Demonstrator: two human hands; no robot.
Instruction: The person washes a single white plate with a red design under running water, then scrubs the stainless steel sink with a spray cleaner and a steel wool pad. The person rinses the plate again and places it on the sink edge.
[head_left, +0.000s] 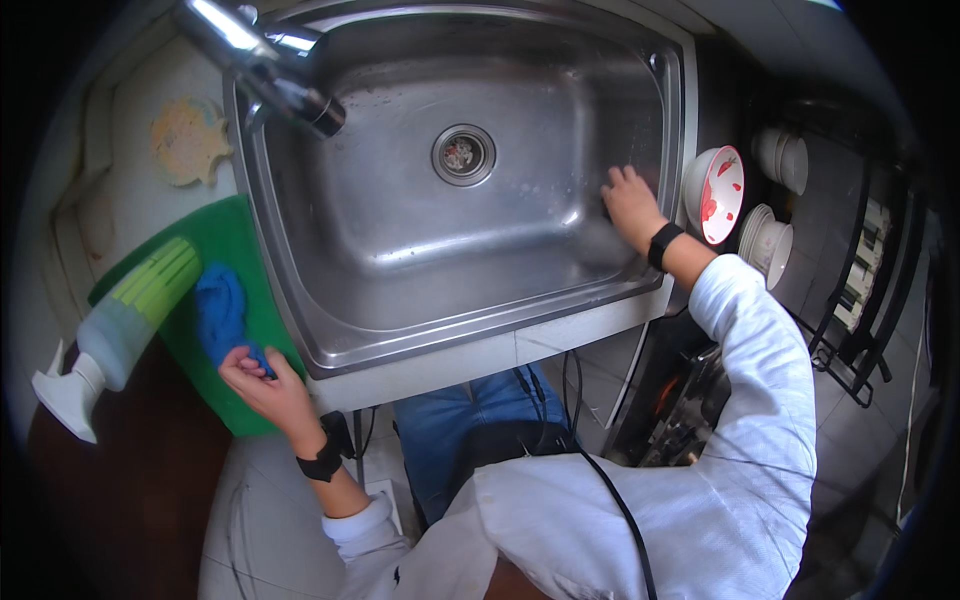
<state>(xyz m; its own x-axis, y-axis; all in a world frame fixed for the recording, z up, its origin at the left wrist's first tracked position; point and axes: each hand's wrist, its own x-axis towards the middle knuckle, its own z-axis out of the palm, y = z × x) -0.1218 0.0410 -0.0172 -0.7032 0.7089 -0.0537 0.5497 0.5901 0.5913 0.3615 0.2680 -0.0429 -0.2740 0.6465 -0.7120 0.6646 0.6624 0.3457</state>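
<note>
My left hand (271, 392) is over the lower end of a crumpled blue cloth (222, 307), its fingers curled. Blue shows between thumb and fingers, but whether they grip the cloth cannot be made out. The cloth lies on a green mat (196, 375), beside a spray bottle (120, 334) with a white trigger head and green label. My right hand (632, 204) reaches over the right side of a stainless steel sink (390, 195), fingers bent; its palm side is hidden. Small food scraps (459, 154) sit in the drain strainer (486, 174).
A chrome faucet (262, 71) juts over the sink's upper left corner. Left of it lies a pale, fish-shaped object (187, 141). On the right are a red-patterned bowl (724, 196), stacked bowls (781, 160), stacked dishes (766, 244) and a dark rack (862, 277). Black cables (616, 495) cross my clothes.
</note>
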